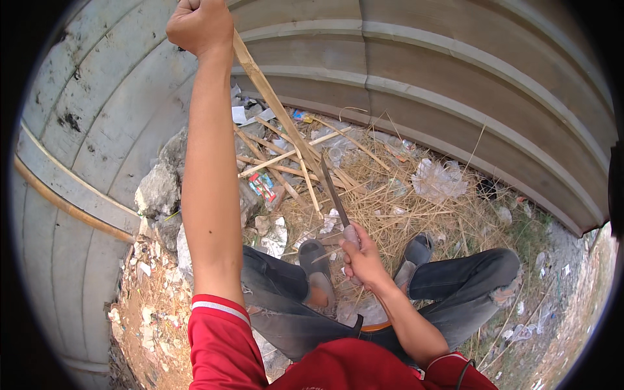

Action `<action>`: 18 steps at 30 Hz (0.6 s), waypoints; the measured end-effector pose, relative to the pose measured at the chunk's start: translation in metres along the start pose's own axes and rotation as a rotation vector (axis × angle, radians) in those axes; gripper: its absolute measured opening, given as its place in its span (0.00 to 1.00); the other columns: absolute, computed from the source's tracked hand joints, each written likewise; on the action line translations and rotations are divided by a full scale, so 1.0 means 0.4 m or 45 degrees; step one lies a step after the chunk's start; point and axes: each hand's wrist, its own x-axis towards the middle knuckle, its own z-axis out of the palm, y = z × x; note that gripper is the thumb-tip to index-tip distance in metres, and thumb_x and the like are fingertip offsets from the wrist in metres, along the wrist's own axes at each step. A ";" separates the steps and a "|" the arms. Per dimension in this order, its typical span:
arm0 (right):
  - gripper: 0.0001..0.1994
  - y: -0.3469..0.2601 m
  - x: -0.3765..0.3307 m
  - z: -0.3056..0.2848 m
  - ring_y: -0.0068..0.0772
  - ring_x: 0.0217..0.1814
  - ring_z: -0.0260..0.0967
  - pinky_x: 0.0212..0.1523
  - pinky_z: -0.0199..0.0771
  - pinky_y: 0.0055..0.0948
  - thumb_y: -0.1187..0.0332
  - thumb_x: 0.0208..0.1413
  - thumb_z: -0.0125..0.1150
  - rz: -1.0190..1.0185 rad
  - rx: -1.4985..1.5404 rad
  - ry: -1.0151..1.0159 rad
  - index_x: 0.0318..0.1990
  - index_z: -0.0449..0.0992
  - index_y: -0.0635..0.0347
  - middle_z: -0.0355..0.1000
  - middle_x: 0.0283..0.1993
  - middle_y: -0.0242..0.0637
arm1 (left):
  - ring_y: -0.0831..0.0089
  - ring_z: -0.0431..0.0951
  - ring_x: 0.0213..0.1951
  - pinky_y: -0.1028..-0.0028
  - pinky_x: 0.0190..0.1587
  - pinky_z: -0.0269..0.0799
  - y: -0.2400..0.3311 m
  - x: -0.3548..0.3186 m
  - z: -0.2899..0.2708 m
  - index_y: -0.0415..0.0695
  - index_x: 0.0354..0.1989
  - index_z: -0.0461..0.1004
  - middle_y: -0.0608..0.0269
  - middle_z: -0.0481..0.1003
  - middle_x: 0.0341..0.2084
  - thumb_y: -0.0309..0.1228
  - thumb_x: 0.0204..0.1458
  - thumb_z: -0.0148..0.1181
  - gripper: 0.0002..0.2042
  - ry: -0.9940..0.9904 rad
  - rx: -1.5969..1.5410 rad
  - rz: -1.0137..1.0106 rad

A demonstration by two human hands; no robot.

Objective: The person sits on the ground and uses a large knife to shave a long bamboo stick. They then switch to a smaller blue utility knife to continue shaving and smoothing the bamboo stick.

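Observation:
At the top left my left hand (203,29) is raised at the end of an outstretched arm, closed around the upper end of a long split bamboo strip (268,93). The strip slants down to the right towards the ground. A thin sliver (308,181) hangs off its lower part. My right hand (363,257), low between my knees, grips the handle of a long-bladed knife (335,198). Its blade points up and away, with the tip close to the strip's lower part; whether they touch, I cannot tell.
Cut bamboo strips (273,166) lie crossed on the littered ground, beside straw shavings (396,195). Grey rocks (158,190) stand left. Crumpled clear plastic (439,180) lies right. A corrugated metal wall (442,65) curves behind; grey panels (110,97) flank the left.

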 end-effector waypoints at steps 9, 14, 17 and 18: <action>0.30 -0.186 -0.066 0.147 0.35 0.37 0.78 0.37 0.76 0.32 0.69 0.67 0.59 -0.553 -0.225 -0.096 0.75 0.58 0.54 0.77 0.41 0.46 | 0.81 0.59 0.20 0.66 0.23 0.56 -0.020 0.010 -0.001 0.42 0.12 0.62 0.68 0.58 0.10 0.36 0.54 0.64 0.23 -0.004 0.122 0.247; 0.30 -0.025 0.015 0.197 0.38 0.45 0.77 0.49 0.76 0.34 0.68 0.66 0.60 -1.012 -0.387 0.161 0.73 0.59 0.57 0.76 0.45 0.45 | 0.79 0.64 0.16 0.71 0.22 0.63 0.031 -0.019 0.002 0.43 0.09 0.63 0.66 0.65 0.09 0.32 0.48 0.64 0.20 -0.018 0.014 0.059; 0.30 0.285 0.132 0.095 0.37 0.39 0.78 0.42 0.78 0.34 0.68 0.66 0.58 -0.838 -0.665 0.433 0.74 0.58 0.58 0.76 0.43 0.44 | 0.79 0.66 0.15 0.74 0.22 0.65 0.048 -0.028 0.005 0.44 0.08 0.62 0.67 0.67 0.08 0.30 0.45 0.64 0.19 -0.002 0.001 -0.009; 0.30 0.290 0.123 0.056 0.33 0.32 0.75 0.33 0.76 0.32 0.68 0.66 0.57 -0.332 -0.340 0.334 0.74 0.57 0.57 0.75 0.39 0.41 | 0.78 0.65 0.14 0.74 0.21 0.65 0.031 -0.013 -0.022 0.44 0.08 0.62 0.67 0.67 0.08 0.30 0.45 0.64 0.19 0.008 0.051 0.008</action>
